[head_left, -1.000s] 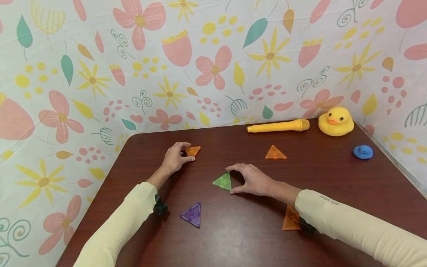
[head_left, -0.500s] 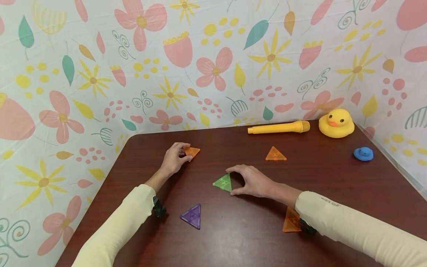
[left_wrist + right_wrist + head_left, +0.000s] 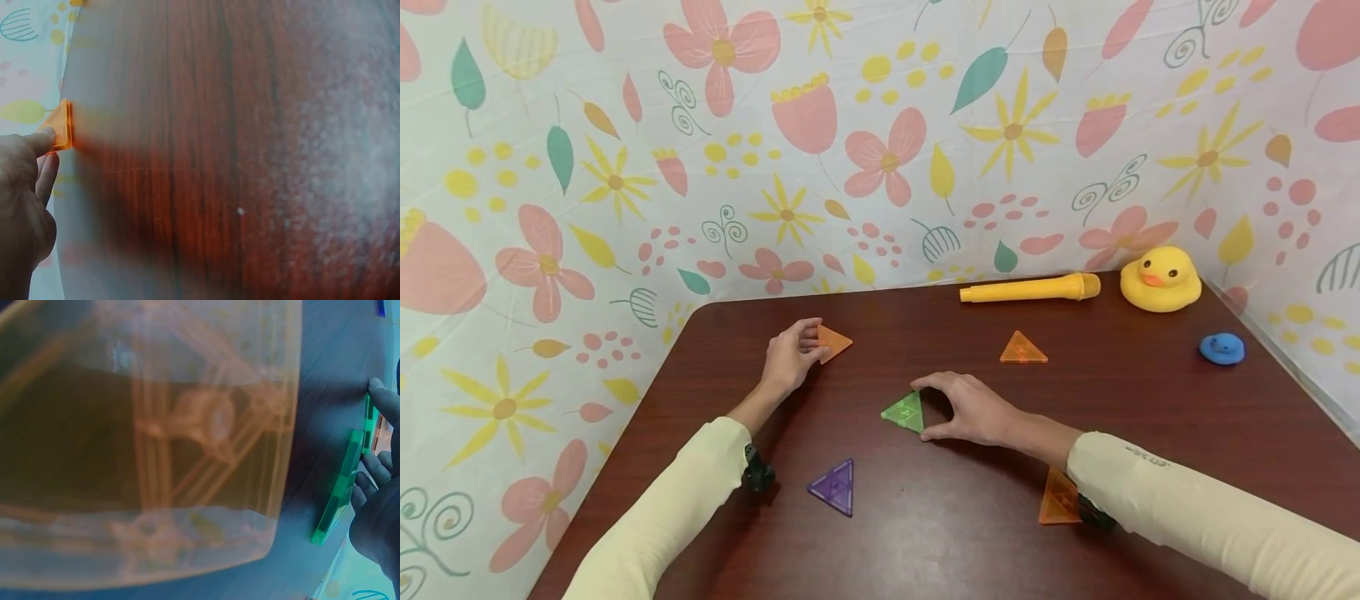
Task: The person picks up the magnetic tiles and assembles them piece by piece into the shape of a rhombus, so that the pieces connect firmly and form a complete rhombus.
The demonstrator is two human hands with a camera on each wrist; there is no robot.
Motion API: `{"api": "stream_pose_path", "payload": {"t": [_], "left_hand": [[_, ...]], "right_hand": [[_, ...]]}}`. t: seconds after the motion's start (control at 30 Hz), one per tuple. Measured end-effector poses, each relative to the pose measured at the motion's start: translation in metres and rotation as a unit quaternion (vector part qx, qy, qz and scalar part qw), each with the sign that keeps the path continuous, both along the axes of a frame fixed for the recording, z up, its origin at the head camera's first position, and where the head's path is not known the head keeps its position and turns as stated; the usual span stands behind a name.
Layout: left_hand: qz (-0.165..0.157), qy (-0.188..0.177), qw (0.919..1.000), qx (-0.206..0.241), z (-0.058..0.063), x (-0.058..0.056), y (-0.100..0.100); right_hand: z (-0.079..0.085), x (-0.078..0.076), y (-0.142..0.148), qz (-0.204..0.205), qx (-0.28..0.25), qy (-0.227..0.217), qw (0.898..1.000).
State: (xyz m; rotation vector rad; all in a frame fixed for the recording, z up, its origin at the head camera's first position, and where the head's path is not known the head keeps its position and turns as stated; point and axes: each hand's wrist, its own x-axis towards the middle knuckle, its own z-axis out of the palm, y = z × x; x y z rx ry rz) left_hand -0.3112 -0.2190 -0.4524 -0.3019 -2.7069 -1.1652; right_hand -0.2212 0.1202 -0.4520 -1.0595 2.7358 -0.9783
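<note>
My left hand pinches an orange triangular magnetic tile near the far left of the table. The left wrist view shows that tile tilted up between thumb and fingers. At the middle, my right hand grips a green triangular magnetic tile by two corners, thumb at the near one and a finger at the far one. From the right wrist, the green tile shows nearly edge-on beside the fingers. A purple triangular tile lies nearer the front, between the two arms.
One orange tile lies at the back right. Another orange tile sits partly under the right forearm, looming large in the right wrist view. A yellow toy microphone, yellow rubber duck and small blue duck stand along the back right.
The fingers of my left hand have closed on the orange tile, which has turned and come up between them. My right hand and the green tile have stayed in place.
</note>
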Motion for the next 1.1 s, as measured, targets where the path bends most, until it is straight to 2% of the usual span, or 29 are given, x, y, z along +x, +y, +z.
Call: {"api": "stream_pose_path", "payload": {"t": [0.27, 0.53, 0.87, 1.1], "left_hand": [[0.018, 0.002, 0.9998, 0.01, 0.001, 0.004, -0.001], [0.037, -0.021, 0.9984, 0.037, 0.001, 0.005, -0.003], [0.014, -0.014, 0.995, 0.098, 0.006, 0.01, 0.002], [-0.004, -0.006, 0.9924, 0.123, 0.011, 0.017, 0.014]], "right_hand": [[-0.001, 0.0, -0.001, 0.001, -0.002, 0.002, 1.0], [-0.002, 0.0, -0.001, 0.004, -0.004, 0.006, 1.0], [-0.002, -0.001, -0.001, 0.003, -0.007, 0.007, 1.0], [-0.002, -0.001, 0.0, 0.002, -0.004, 0.014, 1.0]]}}
